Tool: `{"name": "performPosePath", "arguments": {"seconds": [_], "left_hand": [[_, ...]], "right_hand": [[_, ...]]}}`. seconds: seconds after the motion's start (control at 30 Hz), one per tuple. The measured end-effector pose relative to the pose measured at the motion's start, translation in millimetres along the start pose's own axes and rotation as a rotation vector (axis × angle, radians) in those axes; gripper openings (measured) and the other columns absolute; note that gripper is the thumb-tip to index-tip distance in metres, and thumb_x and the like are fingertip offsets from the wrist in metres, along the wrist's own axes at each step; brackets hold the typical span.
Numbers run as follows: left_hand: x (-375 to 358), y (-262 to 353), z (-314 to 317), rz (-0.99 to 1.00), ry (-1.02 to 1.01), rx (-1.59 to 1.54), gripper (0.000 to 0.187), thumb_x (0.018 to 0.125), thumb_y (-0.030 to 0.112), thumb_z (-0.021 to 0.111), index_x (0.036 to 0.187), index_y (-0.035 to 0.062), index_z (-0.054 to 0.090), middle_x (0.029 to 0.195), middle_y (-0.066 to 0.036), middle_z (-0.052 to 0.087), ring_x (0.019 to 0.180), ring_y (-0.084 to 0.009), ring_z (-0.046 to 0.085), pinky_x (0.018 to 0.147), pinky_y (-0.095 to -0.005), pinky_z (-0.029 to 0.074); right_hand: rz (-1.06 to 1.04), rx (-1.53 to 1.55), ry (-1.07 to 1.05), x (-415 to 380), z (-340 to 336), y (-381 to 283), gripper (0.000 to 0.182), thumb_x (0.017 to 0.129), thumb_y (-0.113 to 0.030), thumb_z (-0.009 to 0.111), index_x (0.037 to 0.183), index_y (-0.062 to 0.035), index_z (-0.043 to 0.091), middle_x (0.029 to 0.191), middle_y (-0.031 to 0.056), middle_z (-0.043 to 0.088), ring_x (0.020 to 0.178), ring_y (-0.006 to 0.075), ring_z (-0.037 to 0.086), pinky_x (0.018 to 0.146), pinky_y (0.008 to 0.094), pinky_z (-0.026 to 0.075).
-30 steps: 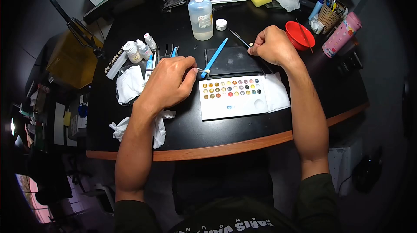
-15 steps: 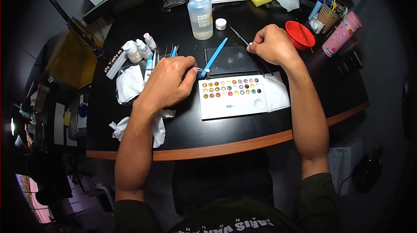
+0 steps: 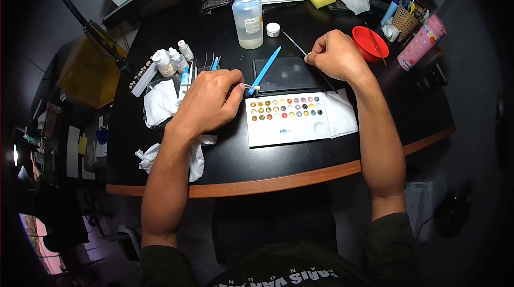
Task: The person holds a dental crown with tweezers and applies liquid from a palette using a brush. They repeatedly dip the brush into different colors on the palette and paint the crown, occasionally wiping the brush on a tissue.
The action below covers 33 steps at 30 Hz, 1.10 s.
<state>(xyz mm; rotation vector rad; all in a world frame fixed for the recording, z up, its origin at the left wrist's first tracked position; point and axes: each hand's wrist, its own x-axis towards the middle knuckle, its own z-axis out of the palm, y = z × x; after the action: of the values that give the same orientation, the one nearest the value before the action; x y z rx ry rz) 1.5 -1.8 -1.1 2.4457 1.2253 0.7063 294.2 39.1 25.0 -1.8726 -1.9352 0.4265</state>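
My left hand is closed in a pinch around slim tweezers. A small whitish, tooth-like piece sits at their tips, overlapping the lower end of a blue stick. My right hand also pinches, with a small pale piece showing at thumb and forefinger. A thin brush-like tool runs from the upper left to those fingertips; whether the fingers grip it I cannot tell. Between the hands lie a black pad and, nearer me, a white palette with several coloured wells.
A clear bottle and a white jar stand behind the pad. Small bottles and crumpled tissue are left. A folded tissue adjoins the palette. On the right are a red bowl and pink flask.
Both hands keep nearly the same place and grip. The tweezers and the pale piece at their tips have shifted very slightly; the palette and bottle appear a touch further right in view.
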Motion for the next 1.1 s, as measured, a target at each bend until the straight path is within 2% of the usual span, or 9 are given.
{"name": "performPosePath", "arguments": {"seconds": [0.1, 0.23, 0.43, 0.53, 0.73, 0.77, 0.9, 1.0, 1.1], "left_hand": [[0, -2, 1, 0.012, 0.006, -0.004, 0.021, 0.099, 0.012, 0.062, 0.094, -0.0069, 0.071, 0.077, -0.020, 0.067, 0.066, -0.0290, 0.063, 0.063, -0.0416, 0.047], [0, 0, 0, 0.014, 0.016, -0.010, 0.021, 0.099, 0.012, 0.063, 0.095, -0.0068, 0.070, 0.076, -0.020, 0.066, 0.065, -0.0293, 0.062, 0.062, -0.0422, 0.046], [0, -2, 1, 0.040, 0.036, -0.007, 0.022, 0.099, 0.013, 0.063, 0.095, -0.0077, 0.070, 0.076, -0.020, 0.066, 0.065, -0.0288, 0.062, 0.062, -0.0414, 0.046], [0, -1, 0, 0.029, 0.041, -0.004, 0.023, 0.099, 0.013, 0.062, 0.095, -0.0079, 0.070, 0.076, -0.020, 0.066, 0.064, -0.0283, 0.061, 0.062, -0.0414, 0.046], [1, -1, -1, 0.037, 0.035, -0.012, 0.022, 0.098, 0.012, 0.062, 0.096, -0.0079, 0.071, 0.076, -0.020, 0.066, 0.065, -0.0284, 0.062, 0.063, -0.0411, 0.047], [1, -1, -2, 0.036, 0.038, -0.008, 0.022, 0.098, 0.012, 0.062, 0.096, -0.0078, 0.071, 0.076, -0.020, 0.066, 0.066, -0.0287, 0.063, 0.063, -0.0412, 0.047], [1, -2, -2, 0.071, 0.079, -0.003, 0.023, 0.098, 0.013, 0.062, 0.098, -0.0077, 0.072, 0.077, -0.021, 0.068, 0.068, -0.0298, 0.065, 0.065, -0.0417, 0.049], [1, -4, -3, 0.064, 0.085, -0.002, 0.024, 0.098, 0.013, 0.061, 0.099, -0.0081, 0.072, 0.078, -0.022, 0.068, 0.069, -0.0308, 0.066, 0.067, -0.0428, 0.050], [2, -7, -5, 0.059, 0.092, 0.010, 0.024, 0.098, 0.013, 0.060, 0.097, -0.0082, 0.072, 0.078, -0.022, 0.069, 0.070, -0.0313, 0.067, 0.068, -0.0438, 0.051]], "right_hand": [[0.022, 0.064, -0.051, -2, -6, -4, 0.022, 0.085, -0.016, 0.082, 0.076, 0.0007, 0.072, 0.081, 0.0177, 0.077, 0.079, 0.0271, 0.075, 0.080, 0.0402, 0.059], [-0.040, 0.186, 0.027, 3, -2, 5, 0.022, 0.089, -0.018, 0.080, 0.080, 0.0007, 0.071, 0.076, 0.0151, 0.072, 0.073, 0.0260, 0.070, 0.076, 0.0402, 0.056], [-0.116, 0.308, 0.053, 5, -4, 6, 0.019, 0.090, -0.017, 0.079, 0.086, -0.0010, 0.071, 0.073, 0.0082, 0.069, 0.071, 0.0143, 0.065, 0.069, 0.0322, 0.053], [-0.222, 0.444, 0.033, 1, -6, 3, 0.010, 0.098, -0.010, 0.074, 0.092, -0.0042, 0.068, 0.079, -0.0028, 0.065, 0.066, 0.0029, 0.054, 0.061, 0.0212, 0.043], [-0.253, 0.845, -0.098, -2, -23, 0, 0.013, 0.100, -0.012, 0.070, 0.110, -0.0032, 0.074, 0.091, -0.0011, 0.071, 0.072, 0.0031, 0.057, 0.065, 0.0181, 0.044], [-0.259, 0.846, -0.113, 2, -27, 6, 0.025, 0.102, -0.013, 0.067, 0.123, -0.0007, 0.073, 0.097, 0.0035, 0.073, 0.079, 0.0065, 0.062, 0.069, 0.0195, 0.048], [-0.435, 1.359, -0.214, 5, -40, 17, 0.031, 0.102, -0.004, 0.063, 0.131, 0.0057, 0.069, 0.107, 0.0122, 0.075, 0.086, 0.0118, 0.068, 0.077, 0.0227, 0.053], [-0.502, 1.370, 0.019, -11, -37, 18, 0.031, 0.103, -0.004, 0.066, 0.132, 0.0054, 0.068, 0.109, 0.0123, 0.075, 0.088, 0.0135, 0.069, 0.079, 0.0235, 0.054], [-0.423, 1.214, 0.346, -58, -20, 16, 0.026, 0.105, -0.009, 0.068, 0.127, 0.0053, 0.069, 0.098, 0.0100, 0.074, 0.081, 0.0122, 0.068, 0.075, 0.0235, 0.053]]}}
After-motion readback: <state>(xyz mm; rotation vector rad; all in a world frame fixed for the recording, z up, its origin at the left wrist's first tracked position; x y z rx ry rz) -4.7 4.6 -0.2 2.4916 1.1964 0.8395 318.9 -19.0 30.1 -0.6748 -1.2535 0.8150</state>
